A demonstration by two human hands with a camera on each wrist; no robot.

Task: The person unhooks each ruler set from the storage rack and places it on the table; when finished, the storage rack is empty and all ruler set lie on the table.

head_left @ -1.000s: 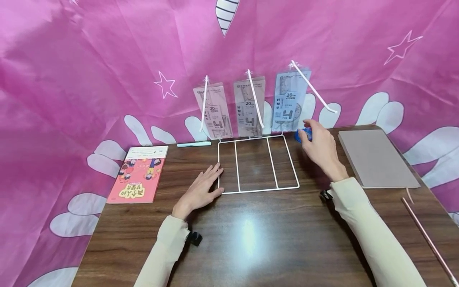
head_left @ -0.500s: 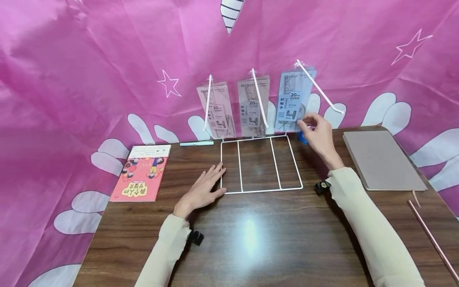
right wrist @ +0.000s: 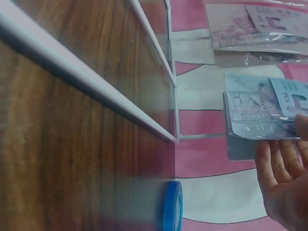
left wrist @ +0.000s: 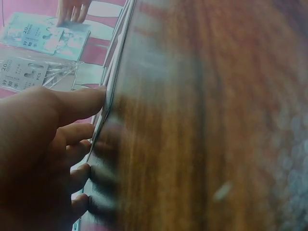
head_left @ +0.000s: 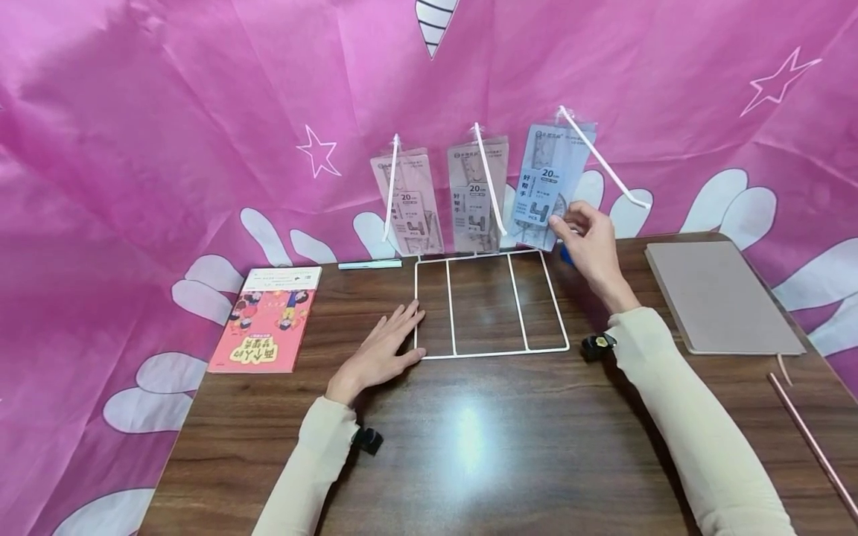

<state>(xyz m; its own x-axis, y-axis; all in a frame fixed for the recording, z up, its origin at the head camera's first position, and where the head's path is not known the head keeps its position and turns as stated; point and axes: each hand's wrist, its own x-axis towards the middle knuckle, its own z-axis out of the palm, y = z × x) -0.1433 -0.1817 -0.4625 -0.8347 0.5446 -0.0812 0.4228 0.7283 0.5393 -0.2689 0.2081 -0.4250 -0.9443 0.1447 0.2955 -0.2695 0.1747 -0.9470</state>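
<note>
Blue pack (head_left: 539, 179): since a second ago your right hand (head_left: 593, 249) has left the blue tape roll (right wrist: 172, 207) for this pack, whose lower end now tilts leftward.
Book (head_left: 268, 320): flat at the table's (head_left: 429, 461) left.
Pen (head_left: 370, 264): along the back edge.
Left hand (head_left: 378, 346): your straight, spread fingers lie at the left side of the white wire rack (head_left: 496, 353).
Other packs: pink pack (head_left: 412, 201), then grey pack (head_left: 471, 197), hang untouched.
Right hand: thumb in front, fingers behind, pinching the blue pack's lower right edge; the right hook (head_left: 603, 162) crosses its top, and your hand partly covers the tape.
Notebook (head_left: 727, 298): right, with a rod (head_left: 811, 443) nearer you.
</note>
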